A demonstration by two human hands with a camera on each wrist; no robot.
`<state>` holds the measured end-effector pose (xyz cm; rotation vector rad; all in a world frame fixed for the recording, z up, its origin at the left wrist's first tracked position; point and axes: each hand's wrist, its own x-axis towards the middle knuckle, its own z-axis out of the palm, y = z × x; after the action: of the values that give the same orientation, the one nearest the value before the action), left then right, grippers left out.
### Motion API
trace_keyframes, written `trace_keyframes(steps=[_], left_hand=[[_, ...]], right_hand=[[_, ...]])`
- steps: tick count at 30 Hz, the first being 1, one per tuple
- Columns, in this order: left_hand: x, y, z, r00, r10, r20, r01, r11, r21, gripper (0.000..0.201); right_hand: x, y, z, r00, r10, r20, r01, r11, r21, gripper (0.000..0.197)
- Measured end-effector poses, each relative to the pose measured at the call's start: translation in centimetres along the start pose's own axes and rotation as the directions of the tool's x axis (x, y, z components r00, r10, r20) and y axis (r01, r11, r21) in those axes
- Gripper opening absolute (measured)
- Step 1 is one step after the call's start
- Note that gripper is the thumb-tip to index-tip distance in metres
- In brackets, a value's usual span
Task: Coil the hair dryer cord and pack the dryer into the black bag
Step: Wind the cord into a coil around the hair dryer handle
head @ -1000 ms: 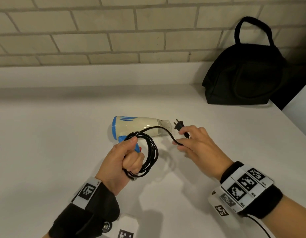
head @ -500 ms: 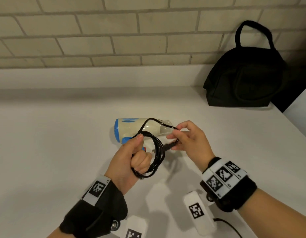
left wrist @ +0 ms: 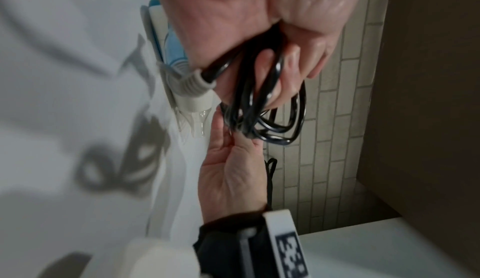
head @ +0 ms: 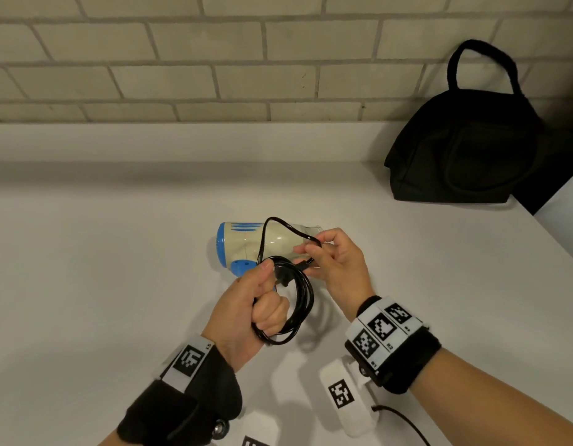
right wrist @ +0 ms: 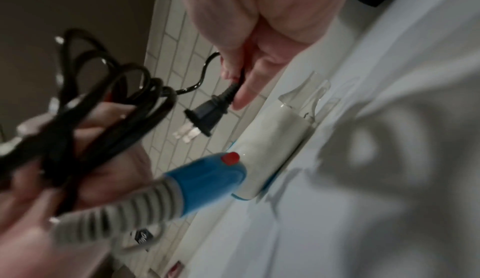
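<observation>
A cream and blue hair dryer [head: 246, 244] [right wrist: 275, 136] lies on its side on the white counter [head: 101, 284]. My left hand [head: 256, 304] [left wrist: 262, 41] grips several loops of its black cord [head: 298, 304] [left wrist: 262, 115] [right wrist: 103, 105] in a fist, just in front of the dryer. My right hand [head: 330, 262] [right wrist: 241, 70] pinches the cord just behind the plug [right wrist: 207, 113] and holds the plug against the coil. A free loop of cord arches over the dryer body. The black bag [head: 465, 146] stands at the back right against the brick wall.
The counter runs wide to the left and in front of the dryer. Its right edge [head: 555, 252] slants close beside the bag. A brick wall [head: 214, 59] closes off the back.
My right hand has brought the plug from beside the dryer's nozzle leftward to the coil in my left fist, and the free cord now arches up over the dryer.
</observation>
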<state>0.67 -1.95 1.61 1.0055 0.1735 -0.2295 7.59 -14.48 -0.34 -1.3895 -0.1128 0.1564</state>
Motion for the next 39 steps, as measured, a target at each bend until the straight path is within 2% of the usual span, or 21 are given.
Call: trace_keyframes(steps=[4, 8, 9, 13, 16, 18, 21, 24, 26, 29, 33, 36, 38, 39], left_hand=[[0.1, 0.2, 0.0, 1.000, 0.007, 0.009, -0.007, 1.000, 0.009, 0.046], [0.1, -0.2, 0.6, 0.999, 0.031, -0.007, -0.031, 0.998, 0.061, 0.039], [0.1, -0.2, 0.8, 0.999, 0.039, -0.020, -0.037, 0.997, 0.075, 0.040], [-0.1, -0.3, 0.8, 0.993, 0.045, -0.108, -0.032, 0.993, 0.113, 0.036], [-0.1, -0.9, 0.2, 0.982, 0.053, -0.182, -0.014, 0.978, 0.210, 0.030], [-0.1, -1.4, -0.2, 0.972, 0.070, -0.223, -0.001, 0.955, 0.296, 0.035], [-0.2, -2.1, 0.0, 0.962, 0.135, -0.239, -0.006, 0.879, 0.476, 0.049], [-0.4, -2.3, 0.3, 0.952, 0.188, -0.241, -0.023, 0.829, 0.558, 0.036], [-0.5, -2.4, 0.4, 0.955, 0.198, -0.220, -0.034, 0.812, 0.582, 0.035], [-0.5, -2.5, 0.3, 0.963, 0.198, -0.184, -0.045, 0.788, 0.614, 0.038], [-0.3, -2.6, 0.0, 0.970, 0.175, -0.170, -0.048, 0.820, 0.570, 0.041], [-0.1, -2.9, -0.1, 0.976, 0.150, -0.159, -0.042, 0.842, 0.538, 0.045], [0.0, -3.0, -0.2, 0.974, 0.135, -0.180, -0.022, 0.854, 0.520, 0.038], [0.2, -3.1, -0.2, 0.973, 0.128, -0.192, -0.015, 0.866, 0.499, 0.034]], right_hand=[[-0.7, 0.4, 0.2, 0.993, 0.106, 0.060, -0.117, 0.970, 0.215, 0.016], [-1.3, 0.9, 1.0, 0.966, 0.213, 0.149, -0.252, 0.907, 0.338, 0.012], [-1.4, 0.9, 1.1, 0.957, 0.232, 0.173, -0.281, 0.889, 0.362, 0.006], [-2.0, 1.1, 1.0, 0.935, 0.266, 0.234, -0.342, 0.853, 0.394, 0.008], [-2.4, 0.7, 0.2, 0.924, 0.258, 0.280, -0.336, 0.899, 0.281, 0.011], [-2.5, 0.3, -0.4, 0.924, 0.240, 0.297, -0.288, 0.948, 0.131, 0.013], [-2.3, -0.2, -1.0, 0.930, 0.242, 0.277, -0.237, 0.970, -0.050, 0.022], [-2.1, -0.4, -1.2, 0.946, 0.240, 0.218, -0.225, 0.970, -0.090, 0.025], [-2.0, -0.7, -1.3, 0.951, 0.250, 0.185, -0.236, 0.967, -0.091, 0.023], [-1.9, -1.4, -1.5, 0.919, 0.311, 0.241, -0.293, 0.950, -0.107, 0.021], [-1.9, -1.5, -1.7, 0.899, 0.337, 0.279, -0.307, 0.940, -0.147, 0.015], [-1.8, -1.7, -1.6, 0.914, 0.300, 0.274, -0.238, 0.942, -0.238, 0.012], [-1.9, -2.0, -1.7, 0.925, 0.272, 0.267, -0.158, 0.911, -0.380, 0.015], [-2.1, -2.2, -1.8, 0.935, 0.230, 0.268, -0.078, 0.875, -0.478, 0.017]])
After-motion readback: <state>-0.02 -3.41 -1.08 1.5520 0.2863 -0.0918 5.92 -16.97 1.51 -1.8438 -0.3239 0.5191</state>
